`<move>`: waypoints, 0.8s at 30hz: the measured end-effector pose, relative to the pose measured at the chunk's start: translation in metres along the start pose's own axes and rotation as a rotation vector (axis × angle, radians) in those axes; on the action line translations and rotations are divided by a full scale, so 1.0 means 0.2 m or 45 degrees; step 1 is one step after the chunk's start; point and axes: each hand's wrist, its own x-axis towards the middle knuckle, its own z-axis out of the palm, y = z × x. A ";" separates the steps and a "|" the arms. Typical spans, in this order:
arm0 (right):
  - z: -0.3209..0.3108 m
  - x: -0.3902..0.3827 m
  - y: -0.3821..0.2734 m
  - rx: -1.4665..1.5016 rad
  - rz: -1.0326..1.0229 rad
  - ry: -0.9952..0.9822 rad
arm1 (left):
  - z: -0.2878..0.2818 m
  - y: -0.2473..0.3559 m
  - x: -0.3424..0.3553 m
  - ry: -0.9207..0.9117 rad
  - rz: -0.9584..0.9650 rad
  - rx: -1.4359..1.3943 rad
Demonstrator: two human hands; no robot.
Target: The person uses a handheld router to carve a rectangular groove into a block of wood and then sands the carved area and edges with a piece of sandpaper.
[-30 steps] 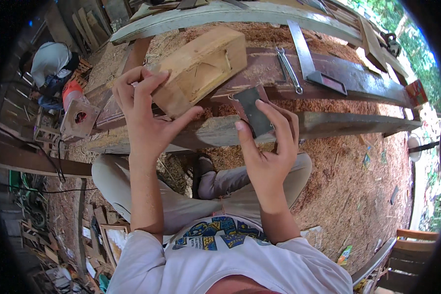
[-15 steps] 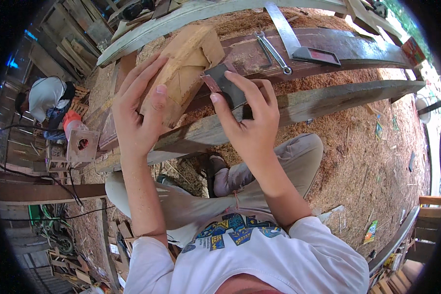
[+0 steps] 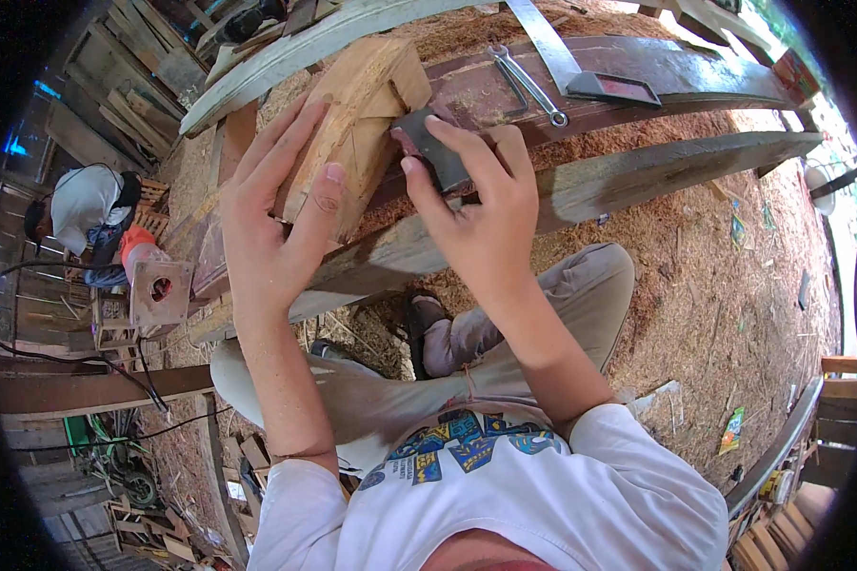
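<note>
A pale wooden block (image 3: 367, 105) with angled, joined faces rests on the dark reddish plank of the bench. My left hand (image 3: 281, 205) grips its near left part, fingers along the left side and thumb over the top. In my right hand (image 3: 486, 195) is a dark sanding block (image 3: 433, 147), pinched between thumb and fingers, with a reddish strip at its left end. That end is close beside the wooden block's right face; whether they touch I cannot tell.
Beyond my right hand, a combination wrench (image 3: 533, 90), a hex key (image 3: 512, 84) and a try square (image 3: 581, 76) lie on the plank (image 3: 695, 71). A grey beam (image 3: 638, 186) runs nearer me. At far left, a person (image 3: 90, 205) bends near an orange-and-clear tool (image 3: 157, 281). Sawdust covers the ground.
The view has shifted a little. My right hand has turned the sanding block slightly, its reddish end still toward the wooden block. My left hand keeps its hold.
</note>
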 end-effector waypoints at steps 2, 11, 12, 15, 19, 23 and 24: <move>-0.01 0.01 -0.03 -0.039 -0.014 -0.047 | 0.00 0.00 0.00 0.007 0.006 0.005; -0.04 0.10 0.01 -0.051 -0.216 -0.153 | 0.00 0.00 -0.01 0.015 0.004 -0.002; -0.05 0.09 0.00 -0.047 -0.223 -0.161 | 0.00 0.00 -0.02 -0.006 -0.013 0.013; -0.06 0.08 0.02 0.077 -0.272 -0.291 | -0.01 0.02 -0.02 -0.021 -0.035 0.029; -0.05 0.11 0.05 -0.090 -0.277 -0.194 | -0.03 0.05 -0.01 -0.109 -0.082 0.044; -0.06 0.08 0.05 0.144 -0.324 -0.284 | -0.01 0.03 -0.02 -0.033 -0.020 0.087; -0.04 0.10 0.08 0.091 -0.295 -0.234 | -0.01 0.03 -0.02 -0.025 -0.040 0.057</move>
